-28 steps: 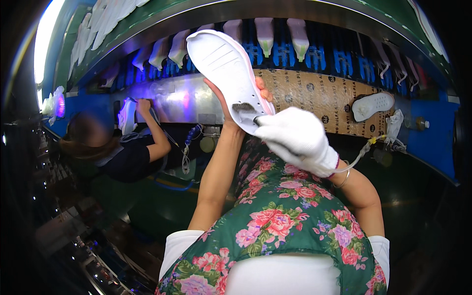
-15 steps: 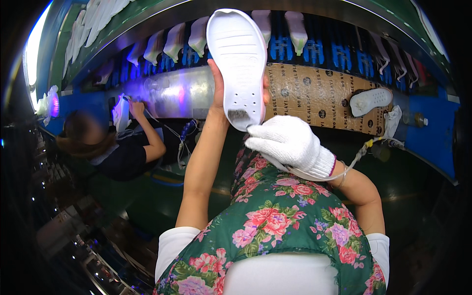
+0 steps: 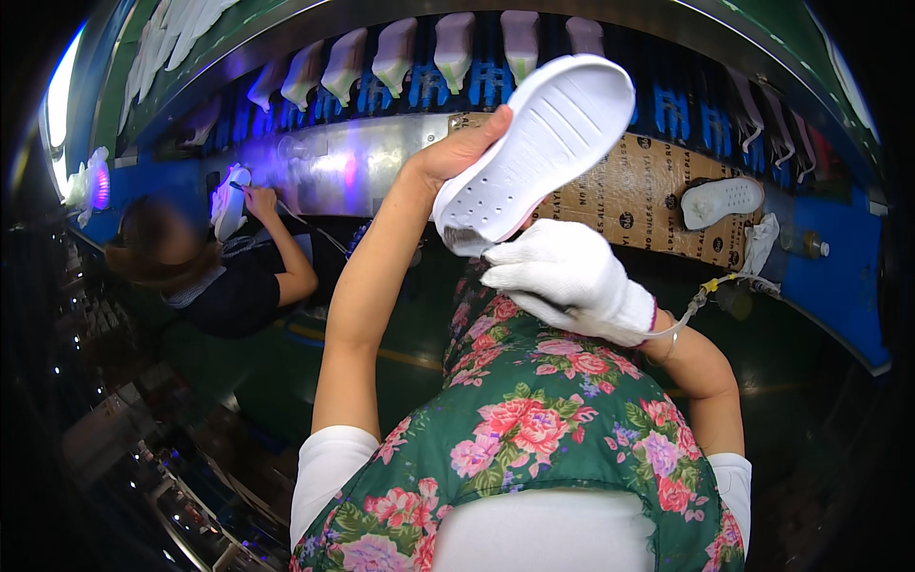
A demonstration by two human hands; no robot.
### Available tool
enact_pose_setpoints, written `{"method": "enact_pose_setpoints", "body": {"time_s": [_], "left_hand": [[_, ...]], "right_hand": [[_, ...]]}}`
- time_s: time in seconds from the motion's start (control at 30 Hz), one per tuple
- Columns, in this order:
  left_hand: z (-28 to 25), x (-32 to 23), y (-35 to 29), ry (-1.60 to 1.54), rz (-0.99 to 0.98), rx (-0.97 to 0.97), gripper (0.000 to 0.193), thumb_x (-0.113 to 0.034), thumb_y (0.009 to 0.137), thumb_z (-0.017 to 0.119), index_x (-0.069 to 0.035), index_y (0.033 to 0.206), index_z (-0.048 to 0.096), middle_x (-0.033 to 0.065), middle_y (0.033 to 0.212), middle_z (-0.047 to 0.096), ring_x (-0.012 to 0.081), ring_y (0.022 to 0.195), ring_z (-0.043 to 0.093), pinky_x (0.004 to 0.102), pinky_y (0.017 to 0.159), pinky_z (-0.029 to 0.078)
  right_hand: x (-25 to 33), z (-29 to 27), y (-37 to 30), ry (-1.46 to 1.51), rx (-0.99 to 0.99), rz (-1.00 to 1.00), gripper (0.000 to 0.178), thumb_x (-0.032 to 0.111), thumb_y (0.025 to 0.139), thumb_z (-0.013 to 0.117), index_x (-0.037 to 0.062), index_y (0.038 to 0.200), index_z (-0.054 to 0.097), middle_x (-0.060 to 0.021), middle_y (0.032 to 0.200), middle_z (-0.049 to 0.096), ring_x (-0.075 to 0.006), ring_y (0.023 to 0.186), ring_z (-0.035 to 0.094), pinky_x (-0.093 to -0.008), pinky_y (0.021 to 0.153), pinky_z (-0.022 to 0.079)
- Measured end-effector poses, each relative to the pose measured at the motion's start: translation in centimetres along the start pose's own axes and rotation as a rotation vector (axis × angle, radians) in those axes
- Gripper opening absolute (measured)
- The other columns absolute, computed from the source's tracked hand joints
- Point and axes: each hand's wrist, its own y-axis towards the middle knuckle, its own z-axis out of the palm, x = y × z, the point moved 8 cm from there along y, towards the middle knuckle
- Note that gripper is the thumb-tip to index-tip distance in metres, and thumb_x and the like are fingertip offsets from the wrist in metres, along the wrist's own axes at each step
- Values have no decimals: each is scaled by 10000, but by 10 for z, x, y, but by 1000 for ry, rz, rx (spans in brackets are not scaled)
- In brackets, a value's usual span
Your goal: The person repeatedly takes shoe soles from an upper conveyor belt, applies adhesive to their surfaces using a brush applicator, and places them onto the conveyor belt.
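Observation:
My bare left hand (image 3: 448, 160) grips a white shoe sole (image 3: 548, 143) by its edge, the thumb showing and the other fingers mostly hidden beneath. The sole is tilted, its toe end up and to the right; its ribbed, perforated inner face shows. In a white knitted glove, my right hand (image 3: 562, 276) is closed at the sole's heel end on what looks like a brush (image 3: 465, 240), whose dark grey bristles lie against the heel. The handle is mostly hidden by the glove. A thin clear tube (image 3: 681, 322) runs from the glove off to the right.
Behind the sole, printed brown cardboard (image 3: 658, 191) covers part of the metal bench (image 3: 381, 157). Another white sole (image 3: 721, 202) lies there, near a crumpled white cloth (image 3: 760, 238) and a small bottle (image 3: 810, 246). Several shoes (image 3: 396, 57) hang on blue holders. A co-worker (image 3: 229, 257) sits at left.
My left hand has turned the sole clockwise, so its toe end now points up-right. The brush stays at the heel with my right hand. The co-worker's hand and shoe part have shifted slightly.

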Motion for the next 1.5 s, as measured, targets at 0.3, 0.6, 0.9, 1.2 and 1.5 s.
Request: {"method": "enact_pose_setpoints", "body": {"time_s": [0.3,0.6,0.9,1.2,1.5], "left_hand": [[-11,-14,7,521,-239,-322,659,-545,1055,424,-28,1452,515,140,1339,626,159,1144,636,303,927,554],[21,-31,4,1006,-417,-317,894,-775,911,481,-74,1464,530,188,1435,556,256,1286,559,356,1043,481],[4,-40,4,1133,-410,-456,932,-820,888,455,-43,1378,615,235,1337,618,290,1177,641,353,951,529],[-18,-18,10,-25,68,-422,937,-819,906,378,-84,1474,500,200,1237,672,302,989,714,425,857,605],[-9,38,25,-173,480,-257,546,-393,1095,323,-22,1488,399,194,1420,553,319,1298,558,459,1130,433]], "right_hand": [[-4,4,-5,-146,3,-41,376,-4,703,777,87,1064,726,-102,1049,715,-283,840,703,-367,734,559],[-19,-15,1,-28,-66,171,195,23,778,789,98,955,762,-77,966,755,-237,866,724,-329,767,553],[-10,-9,-4,-37,10,121,247,42,756,794,137,979,749,-73,940,747,-264,804,708,-350,715,565],[-51,-57,-23,236,-438,657,221,-13,837,768,-29,1057,759,-116,1020,756,-164,910,706,-282,820,557],[-52,-80,-4,-99,-384,453,190,-13,809,777,-10,998,766,-116,973,760,-193,903,713,-307,840,543]]}}
